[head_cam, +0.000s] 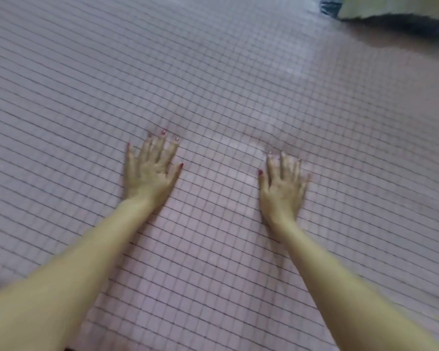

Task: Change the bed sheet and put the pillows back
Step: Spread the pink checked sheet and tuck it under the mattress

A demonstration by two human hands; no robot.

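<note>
Both the left hand (150,171) and right hand (284,183) press flat, fingers spread, on the pink checked sheet (213,84) covering the bed; uneven pushing could bunch it into creases.

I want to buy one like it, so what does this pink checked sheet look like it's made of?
The sheet looks like thin woven cloth, perhaps cotton or a blend, with a matte finish: there is no shine, and it ripples softly ahead of the left hand and right hand, which press flat on it. The blur leaves the weave unclear.
</note>
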